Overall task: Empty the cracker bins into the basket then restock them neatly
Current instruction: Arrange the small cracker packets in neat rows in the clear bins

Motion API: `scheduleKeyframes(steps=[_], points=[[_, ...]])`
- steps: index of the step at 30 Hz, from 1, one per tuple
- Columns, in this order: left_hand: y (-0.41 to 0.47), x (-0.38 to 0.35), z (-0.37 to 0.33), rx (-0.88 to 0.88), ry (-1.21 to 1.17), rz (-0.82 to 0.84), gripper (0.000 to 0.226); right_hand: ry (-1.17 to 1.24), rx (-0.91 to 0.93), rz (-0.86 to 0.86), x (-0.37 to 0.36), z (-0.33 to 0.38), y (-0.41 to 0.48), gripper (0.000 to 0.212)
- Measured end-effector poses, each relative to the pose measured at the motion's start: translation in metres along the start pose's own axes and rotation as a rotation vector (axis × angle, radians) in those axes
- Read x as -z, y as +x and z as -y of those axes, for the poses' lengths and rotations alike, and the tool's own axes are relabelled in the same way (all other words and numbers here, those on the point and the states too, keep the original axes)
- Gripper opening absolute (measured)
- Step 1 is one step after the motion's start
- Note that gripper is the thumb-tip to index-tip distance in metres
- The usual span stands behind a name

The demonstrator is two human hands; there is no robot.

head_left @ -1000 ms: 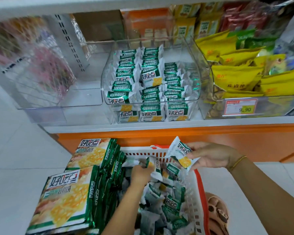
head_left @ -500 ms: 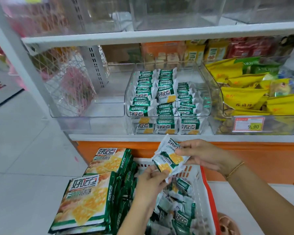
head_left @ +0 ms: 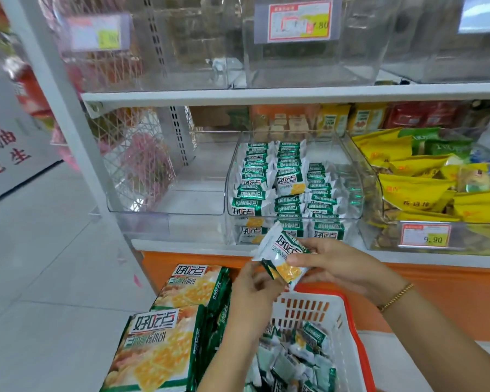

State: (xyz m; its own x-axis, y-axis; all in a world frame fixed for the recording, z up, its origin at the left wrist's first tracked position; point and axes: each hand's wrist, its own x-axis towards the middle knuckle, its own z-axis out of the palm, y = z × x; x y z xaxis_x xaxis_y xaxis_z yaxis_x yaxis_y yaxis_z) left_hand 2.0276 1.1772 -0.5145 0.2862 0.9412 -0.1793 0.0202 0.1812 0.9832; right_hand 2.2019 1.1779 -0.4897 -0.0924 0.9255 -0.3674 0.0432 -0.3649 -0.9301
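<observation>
Directly beneath the hands, the basket (head_left: 309, 309) is holding loose cracker packets (head_left: 294, 355), with large bags (head_left: 164, 343) stacked to its left. The left hand (head_left: 255, 290) and right hand (head_left: 343, 264) are together pinching small packets (head_left: 283, 258), apparently squaring them for the part-filled bin (head_left: 230, 193) just beyond.

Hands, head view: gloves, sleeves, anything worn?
No gloves on the left hand or the right hand. Both forearms show no sleeves as far as the frame reaches. A thin gold beaded bracelet sits on the right wrist. No rings or watch visible.
</observation>
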Motion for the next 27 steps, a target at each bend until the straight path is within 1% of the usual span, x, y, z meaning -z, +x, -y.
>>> scheduleKeyframes(steps=[2,4,6,7,8,9,10,12,13,15,18,21,27], points=[[0.007,0.004,-0.019,-0.088,0.149,0.039,0.020,-0.021,0.041,0.035,-0.001,0.011,-0.004,0.061],[0.014,0.007,-0.039,-0.156,0.250,0.094,0.019,0.020,0.101,-0.004,-0.002,0.022,-0.005,0.049],[0.021,0.010,-0.056,-0.208,0.307,0.105,0.022,0.150,0.162,-0.028,-0.001,0.036,-0.006,0.044],[0.026,0.012,-0.062,-0.243,0.334,0.078,0.028,0.185,0.190,-0.055,0.001,0.045,-0.006,0.045],[0.030,0.015,-0.067,-0.281,0.369,0.016,0.037,0.175,0.215,-0.103,0.003,0.056,-0.007,0.050],[0.035,0.019,-0.070,-0.316,0.410,-0.071,0.045,0.128,0.227,-0.174,0.008,0.065,-0.007,0.054],[0.039,0.022,-0.072,-0.349,0.446,-0.167,0.050,0.011,0.228,-0.287,0.015,0.073,-0.005,0.058],[0.047,0.026,-0.073,-0.388,0.499,-0.292,0.054,-0.345,0.233,-0.526,0.031,0.089,0.002,0.068],[0.051,0.026,-0.073,-0.384,0.523,-0.311,0.055,-0.506,0.239,-0.582,0.037,0.094,0.006,0.071],[0.055,0.024,-0.070,-0.363,0.567,-0.294,0.056,-0.738,0.230,-0.601,0.043,0.099,0.015,0.073],[0.058,0.024,-0.065,-0.348,0.605,-0.270,0.056,-0.930,0.209,-0.559,0.040,0.098,0.034,0.076],[0.061,0.028,-0.061,-0.330,0.580,-0.261,0.054,-1.035,0.186,-0.507,0.031,0.090,0.052,0.074],[0.065,0.033,-0.056,-0.329,0.552,-0.245,0.051,-1.183,0.179,-0.467,0.030,0.076,0.073,0.073]])
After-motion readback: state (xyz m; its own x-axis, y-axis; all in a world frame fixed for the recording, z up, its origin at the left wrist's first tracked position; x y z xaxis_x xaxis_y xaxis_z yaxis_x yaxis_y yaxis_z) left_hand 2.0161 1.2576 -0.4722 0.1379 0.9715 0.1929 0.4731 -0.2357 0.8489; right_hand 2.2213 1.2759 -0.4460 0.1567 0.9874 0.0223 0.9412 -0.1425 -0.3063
